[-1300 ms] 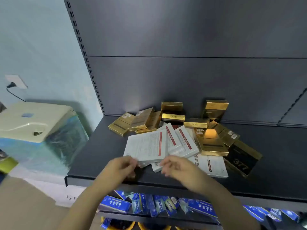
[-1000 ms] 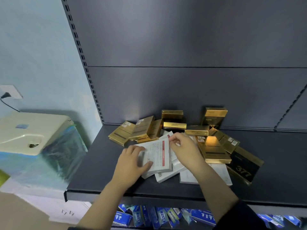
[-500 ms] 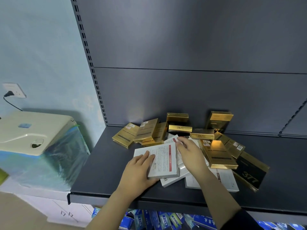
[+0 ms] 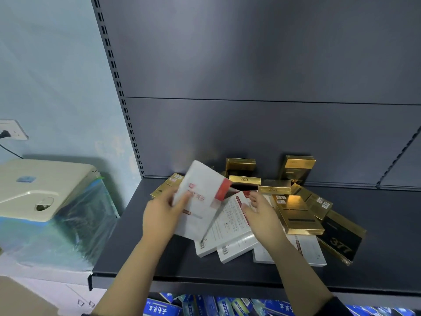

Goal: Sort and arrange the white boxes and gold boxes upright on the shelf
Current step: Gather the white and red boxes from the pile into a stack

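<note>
White box (image 4: 201,197) number one is up off the pile, tilted, gripped by the left hand (image 4: 163,216), the right hand (image 4: 262,216) loosely open and holding nothing above the other white boxes (image 4: 230,226) — sorting barely begun, gold boxes (image 4: 297,214) mostly heaped flat on the shelf (image 4: 148,258).

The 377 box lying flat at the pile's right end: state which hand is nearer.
Right. The right hand is over the white pile, left of the 377 box; the left hand is farther left, holding a raised white box.
</note>
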Tool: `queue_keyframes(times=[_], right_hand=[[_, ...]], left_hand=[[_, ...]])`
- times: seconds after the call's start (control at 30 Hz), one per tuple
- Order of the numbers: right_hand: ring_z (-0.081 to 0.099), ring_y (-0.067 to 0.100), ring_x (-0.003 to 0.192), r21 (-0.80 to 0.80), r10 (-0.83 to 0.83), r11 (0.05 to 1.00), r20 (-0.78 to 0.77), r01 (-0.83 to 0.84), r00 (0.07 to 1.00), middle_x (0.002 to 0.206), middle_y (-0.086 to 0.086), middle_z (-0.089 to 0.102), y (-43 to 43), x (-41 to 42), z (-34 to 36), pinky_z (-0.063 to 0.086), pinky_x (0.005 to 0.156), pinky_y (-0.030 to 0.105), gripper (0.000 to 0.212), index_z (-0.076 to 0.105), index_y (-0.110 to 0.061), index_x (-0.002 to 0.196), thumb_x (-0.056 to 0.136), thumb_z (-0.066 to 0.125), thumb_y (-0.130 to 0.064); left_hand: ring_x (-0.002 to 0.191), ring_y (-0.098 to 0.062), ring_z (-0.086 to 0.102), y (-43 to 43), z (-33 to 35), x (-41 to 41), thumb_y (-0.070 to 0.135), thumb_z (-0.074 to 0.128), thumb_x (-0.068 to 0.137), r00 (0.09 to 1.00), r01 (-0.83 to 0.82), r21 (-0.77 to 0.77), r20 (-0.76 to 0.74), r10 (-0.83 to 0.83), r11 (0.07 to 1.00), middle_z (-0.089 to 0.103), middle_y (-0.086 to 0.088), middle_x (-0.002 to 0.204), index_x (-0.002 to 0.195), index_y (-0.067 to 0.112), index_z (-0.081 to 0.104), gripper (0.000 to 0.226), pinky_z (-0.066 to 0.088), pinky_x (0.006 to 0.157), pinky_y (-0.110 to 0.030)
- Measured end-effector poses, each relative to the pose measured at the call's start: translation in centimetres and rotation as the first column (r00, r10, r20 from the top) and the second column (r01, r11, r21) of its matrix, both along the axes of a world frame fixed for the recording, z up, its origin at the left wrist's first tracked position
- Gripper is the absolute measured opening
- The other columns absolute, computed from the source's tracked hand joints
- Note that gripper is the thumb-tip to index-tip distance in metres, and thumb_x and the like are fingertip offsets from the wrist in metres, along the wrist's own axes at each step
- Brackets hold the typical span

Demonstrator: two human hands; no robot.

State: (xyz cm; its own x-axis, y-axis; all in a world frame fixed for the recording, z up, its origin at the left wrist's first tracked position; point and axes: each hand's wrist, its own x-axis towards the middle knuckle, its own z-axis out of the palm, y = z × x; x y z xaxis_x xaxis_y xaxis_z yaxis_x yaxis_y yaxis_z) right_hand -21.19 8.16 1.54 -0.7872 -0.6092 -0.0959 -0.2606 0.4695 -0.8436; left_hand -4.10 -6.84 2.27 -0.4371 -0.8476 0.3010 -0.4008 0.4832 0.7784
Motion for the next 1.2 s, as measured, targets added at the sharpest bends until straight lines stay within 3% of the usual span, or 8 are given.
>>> queue_keyframes(times=[0.1, 0.23, 0.57, 0.73, 0.87, 0.97, 1.07, 1.2], right_hand=[[0.038, 0.022, 0.135, 0.237, 0.024, 0.971, -0.231, 0.032, 0.973, 0.149, 0.000, 0.040, -0.6, 0.5, -0.5, 0.036, 0.109, 0.045, 0.082, 0.024, -0.025, 0.147, 0.082, 0.065, -0.053], [0.028, 0.025, 0.142, 0.400, 0.108, 0.914, -0.404, 0.070, 0.908, 0.155, 0.001, 0.030, -1.4, 1.1, -0.7, 0.021, 0.116, 0.047, 0.108, 0.007, -0.025, 0.151, 0.072, 0.067, -0.065], [0.045, 0.023, 0.125, 0.387, 0.135, 0.922, -0.329, 0.004, 0.935, 0.138, 0.004, 0.045, -3.5, 0.5, -0.8, 0.043, 0.105, 0.041, 0.086, 0.036, -0.028, 0.137, 0.066, 0.082, -0.045], [0.047, 0.023, 0.125, 0.378, 0.161, 0.926, -0.333, -0.025, 0.929, 0.140, 0.004, 0.045, -3.6, 0.5, -1.4, 0.046, 0.103, 0.041, 0.089, 0.036, -0.028, 0.139, 0.066, 0.080, -0.051], [0.051, 0.025, 0.124, 0.409, 0.171, 0.912, -0.328, -0.023, 0.929, 0.144, 0.005, 0.041, -3.8, 0.4, -1.3, 0.050, 0.099, 0.039, 0.092, 0.035, -0.028, 0.141, 0.065, 0.077, -0.056], [0.059, 0.023, 0.111, 0.387, 0.167, 0.921, -0.311, -0.036, 0.936, 0.140, 0.004, 0.044, -3.9, 0.2, -1.2, 0.058, 0.085, 0.038, 0.082, 0.038, -0.030, 0.139, 0.069, 0.074, -0.054], [0.064, 0.016, 0.095, 0.342, 0.154, 0.939, -0.315, -0.039, 0.936, 0.129, 0.000, 0.055, -3.6, -0.2, -1.2, 0.059, 0.077, 0.032, 0.057, 0.044, -0.029, 0.134, 0.083, 0.066, -0.041], [0.062, 0.011, 0.083, 0.228, 0.064, 0.974, -0.238, -0.008, 0.969, 0.117, 0.000, 0.062, -3.4, -0.5, -0.9, 0.049, 0.063, 0.022, 0.035, 0.049, -0.026, 0.128, 0.094, 0.054, -0.029]], left_hand=[[0.074, -0.014, 0.068, -1.4, -0.7, 1.6, 0.045, 0.056, 0.091, 0.995, -0.078, 0.150, -0.056, 0.087, 0.986, 0.073, 0.008, 0.076, 0.093, 0.030, 0.069, 0.020, 0.050, 0.063, -0.032], [0.073, -0.016, 0.066, -2.7, -2.8, 4.3, 0.043, 0.053, 0.093, 0.972, -0.226, 0.264, -0.001, 0.234, 0.938, 0.068, 0.011, 0.072, 0.088, 0.020, 0.067, 0.027, 0.043, 0.058, -0.027], [0.090, -0.033, 0.054, -3.5, -6.7, 6.0, 0.044, 0.050, 0.087, 0.870, -0.386, 0.164, 0.393, 0.299, 0.908, 0.063, -0.008, 0.082, 0.082, 0.012, 0.057, 0.033, 0.044, 0.069, -0.036], [0.113, -0.039, 0.045, -1.6, -6.6, 5.1, 0.037, 0.065, 0.078, 0.805, -0.392, -0.054, 0.462, 0.371, 0.918, 0.050, -0.017, 0.125, 0.128, 0.012, 0.052, 0.057, 0.039, 0.096, -0.048], [0.123, -0.022, 0.045, 2.5, -4.5, 2.8, 0.050, 0.060, 0.080, 0.916, 0.081, -0.245, 0.399, 0.025, 0.966, 0.048, 0.000, 0.137, 0.137, 0.025, 0.044, 0.064, 0.035, 0.102, -0.039], [0.144, -0.015, 0.019, 5.1, -4.8, 0.4, 0.071, 0.050, 0.076, 0.719, 0.484, -0.132, 0.624, -0.307, 0.865, 0.022, 0.008, 0.158, 0.149, 0.036, 0.014, 0.088, 0.008, 0.118, -0.037], [0.149, -0.026, 0.006, 5.6, -6.1, -0.6, 0.066, 0.055, 0.078, 0.623, 0.521, -0.136, 0.736, -0.266, 0.842, 0.001, -0.004, 0.163, 0.152, 0.032, -0.001, 0.099, -0.004, 0.116, -0.038], [0.141, -0.027, 0.029, 4.4, -5.7, -0.3, 0.054, 0.061, 0.082, 0.633, 0.552, -0.234, 0.743, -0.219, 0.801, 0.019, -0.004, 0.161, 0.152, 0.033, 0.013, 0.088, 0.018, 0.117, -0.036]])
